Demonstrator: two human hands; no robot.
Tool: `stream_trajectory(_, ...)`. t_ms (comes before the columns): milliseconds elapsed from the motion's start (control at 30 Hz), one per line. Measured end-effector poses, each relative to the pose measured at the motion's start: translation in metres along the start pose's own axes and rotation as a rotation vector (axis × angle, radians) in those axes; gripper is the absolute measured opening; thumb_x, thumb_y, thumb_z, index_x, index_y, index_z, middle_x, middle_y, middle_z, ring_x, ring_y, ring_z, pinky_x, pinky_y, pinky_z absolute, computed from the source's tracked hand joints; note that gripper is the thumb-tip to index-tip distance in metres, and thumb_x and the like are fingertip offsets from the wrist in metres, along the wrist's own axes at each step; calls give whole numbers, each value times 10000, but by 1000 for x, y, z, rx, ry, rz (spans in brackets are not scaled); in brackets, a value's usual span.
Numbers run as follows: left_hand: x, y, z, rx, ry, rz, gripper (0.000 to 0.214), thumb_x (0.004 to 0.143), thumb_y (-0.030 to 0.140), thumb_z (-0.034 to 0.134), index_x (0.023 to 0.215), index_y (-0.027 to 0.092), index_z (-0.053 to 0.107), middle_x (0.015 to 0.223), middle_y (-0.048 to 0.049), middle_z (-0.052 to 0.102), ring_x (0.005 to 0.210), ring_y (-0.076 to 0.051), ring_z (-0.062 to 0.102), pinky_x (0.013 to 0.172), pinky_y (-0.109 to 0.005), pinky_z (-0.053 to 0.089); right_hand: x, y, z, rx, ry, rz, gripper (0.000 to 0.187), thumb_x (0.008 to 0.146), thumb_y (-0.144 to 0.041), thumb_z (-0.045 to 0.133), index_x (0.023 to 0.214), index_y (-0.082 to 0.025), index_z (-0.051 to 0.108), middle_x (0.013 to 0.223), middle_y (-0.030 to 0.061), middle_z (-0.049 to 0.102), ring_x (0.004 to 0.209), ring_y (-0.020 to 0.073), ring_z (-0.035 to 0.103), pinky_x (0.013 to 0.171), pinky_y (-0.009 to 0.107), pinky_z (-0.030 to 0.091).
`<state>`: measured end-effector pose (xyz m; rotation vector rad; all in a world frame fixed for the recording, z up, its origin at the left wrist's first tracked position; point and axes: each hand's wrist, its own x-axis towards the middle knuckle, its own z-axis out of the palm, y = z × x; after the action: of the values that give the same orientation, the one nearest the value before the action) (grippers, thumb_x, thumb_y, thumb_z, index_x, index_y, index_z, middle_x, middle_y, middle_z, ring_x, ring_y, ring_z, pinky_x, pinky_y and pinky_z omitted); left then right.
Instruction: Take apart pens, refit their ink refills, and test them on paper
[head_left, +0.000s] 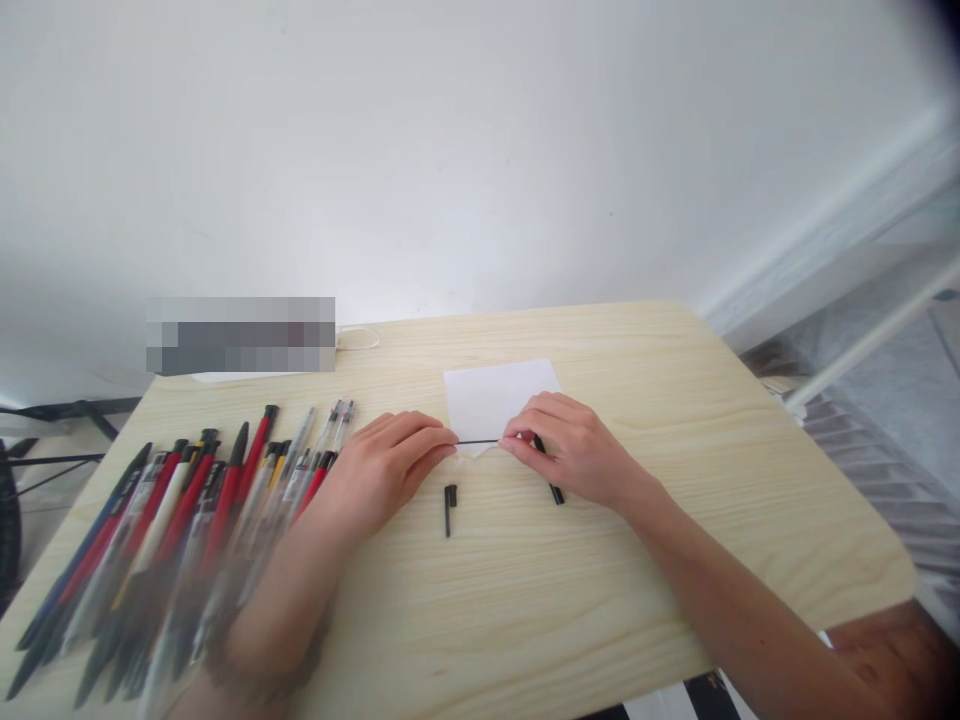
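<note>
My left hand point(390, 460) and my right hand point(570, 450) meet over the middle of a pale wooden table point(637, 560). Both pinch the ends of a thin black pen refill point(478, 441) held level between them, just above the near edge of a white sheet of paper point(499, 395). A black pen barrel point(553, 490) pokes out from under my right palm, gripped by the lower fingers. A small black pen cap point(449, 506) lies on the table below the refill.
A long row of several pens point(172, 530), red, black, blue, yellow and clear, lies fanned across the table's left side. A blurred-out object point(240, 335) sits at the back left by the white wall. A metal rack point(877, 400) stands to the right.
</note>
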<state>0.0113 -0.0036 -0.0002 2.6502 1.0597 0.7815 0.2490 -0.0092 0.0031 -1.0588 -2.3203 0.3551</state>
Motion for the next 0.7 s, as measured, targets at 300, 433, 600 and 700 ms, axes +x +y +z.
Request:
stream_trajectory(300, 2, 7, 4, 21, 24, 42, 117, 864, 210, 519, 916, 184, 621, 865, -44, 670, 745, -147, 582, 685, -294, 431, 2, -5, 1, -77, -29, -55, 172, 875, -263, 495, 845, -209, 655, 796, 35, 597, 750, 150, 492, 717, 303, 374)
stream_trajectory(433, 2, 3, -2, 31, 39, -1, 121, 854, 229, 539, 914, 187, 636, 858, -41, 684, 736, -149, 595, 688, -295, 441, -1, 4, -10, -109, 10, 38, 170, 865, -245, 512, 812, -209, 670, 805, 39, 597, 769, 156, 505, 758, 320, 389)
stream_trajectory(600, 2, 2, -8, -66, 9, -24, 123, 833, 238, 571, 916, 191, 650, 828, -38, 687, 782, -164, 606, 720, -300, 463, -3, 7, -20, 44, -13, 252, 158, 859, -231, 510, 841, -200, 663, 799, 21, 613, 653, 111, 532, 641, 252, 426)
stream_trajectory(700, 1, 1, -8, -126, -41, -82, 147, 816, 256, 589, 933, 207, 663, 851, -44, 674, 806, -169, 611, 743, -302, 483, -3, -1, -20, 97, -86, 344, 152, 844, -229, 507, 849, -204, 657, 753, 5, 629, 615, 106, 541, 602, 238, 429)
